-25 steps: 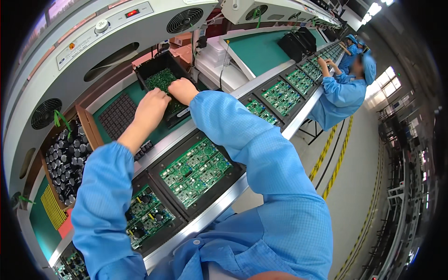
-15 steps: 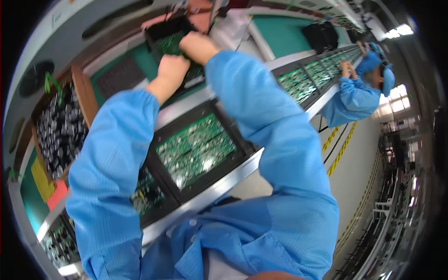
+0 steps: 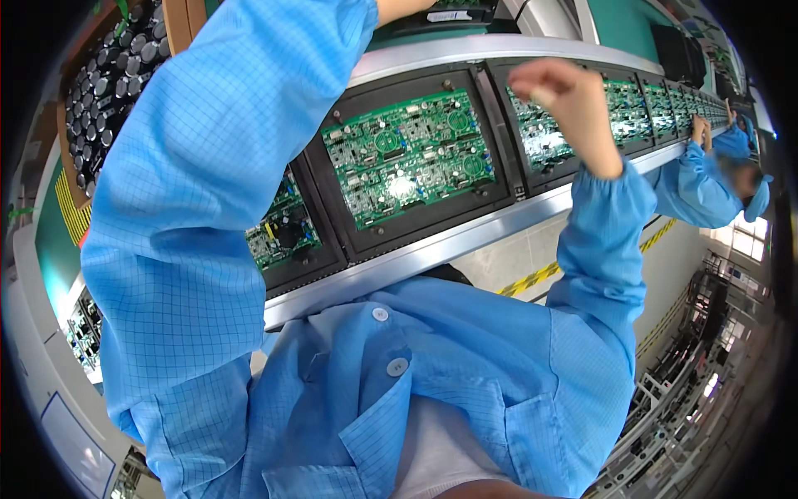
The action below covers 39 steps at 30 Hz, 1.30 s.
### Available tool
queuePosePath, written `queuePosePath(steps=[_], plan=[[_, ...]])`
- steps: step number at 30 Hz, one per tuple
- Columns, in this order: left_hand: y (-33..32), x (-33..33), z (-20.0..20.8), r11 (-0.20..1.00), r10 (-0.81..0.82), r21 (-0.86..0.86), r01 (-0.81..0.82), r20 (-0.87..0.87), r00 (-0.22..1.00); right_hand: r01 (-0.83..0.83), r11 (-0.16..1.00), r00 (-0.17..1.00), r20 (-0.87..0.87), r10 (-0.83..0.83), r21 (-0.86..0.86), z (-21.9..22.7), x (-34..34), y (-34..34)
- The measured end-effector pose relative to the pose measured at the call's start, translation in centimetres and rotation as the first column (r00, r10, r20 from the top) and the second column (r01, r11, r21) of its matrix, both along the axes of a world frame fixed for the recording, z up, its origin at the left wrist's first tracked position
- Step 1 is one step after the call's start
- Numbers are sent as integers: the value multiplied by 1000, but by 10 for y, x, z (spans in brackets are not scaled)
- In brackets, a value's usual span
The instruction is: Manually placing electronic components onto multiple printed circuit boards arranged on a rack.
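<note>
My left hand (image 3: 402, 8) is cut off by the top edge of the view, so its fingers are hidden. Beside it lies part of a black tray (image 3: 486, 10) with a pale label. My right hand (image 3: 582, 112) is raised over a green circuit board (image 3: 539, 137) in a black frame, its fingers bent and blurred; whether anything is in them does not show. Between my arms sits another green circuit board (image 3: 407, 154), bare of large parts, in its black carrier frame (image 3: 386, 239). Partly behind my left sleeve is a board (image 3: 278, 220) carrying a dark component.
A cardboard box (image 3: 178, 25) holds many black cylindrical components (image 3: 108, 79) at the far left. A metal rail (image 3: 432, 270) edges the line of framed boards. Along it at the right, another person (image 3: 706, 187) in blue works with their hands over boards. A black bin (image 3: 677, 54) stands behind the line.
My right hand has left the black tray and swung right over the line of boards. My left hand stays near the tray. The view has shifted, pushing the tray to the top edge.
</note>
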<state>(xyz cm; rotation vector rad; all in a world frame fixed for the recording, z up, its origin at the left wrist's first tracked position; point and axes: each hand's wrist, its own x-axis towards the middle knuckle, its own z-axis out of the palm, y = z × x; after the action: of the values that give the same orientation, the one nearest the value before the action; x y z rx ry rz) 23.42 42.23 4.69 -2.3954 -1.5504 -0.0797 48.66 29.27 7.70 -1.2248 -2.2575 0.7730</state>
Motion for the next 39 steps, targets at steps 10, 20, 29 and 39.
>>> queuePosePath(steps=[10,20,29,39], plan=[[10,-4,8,998,-54,-42,52,-52,997,219,971,974,-30,-223,-91,-73,-18,-86],[29,-19,54,704,-153,-629,330,319,935,217,972,973,58,-223,93,-77,-27,-97],[-83,-30,52,872,-473,153,465,509,719,422,906,871,260,-417,37,-85,-28,-103],[-193,-69,36,793,-9,-529,301,484,875,373,927,894,254,-370,38,-83,-32,-100]])
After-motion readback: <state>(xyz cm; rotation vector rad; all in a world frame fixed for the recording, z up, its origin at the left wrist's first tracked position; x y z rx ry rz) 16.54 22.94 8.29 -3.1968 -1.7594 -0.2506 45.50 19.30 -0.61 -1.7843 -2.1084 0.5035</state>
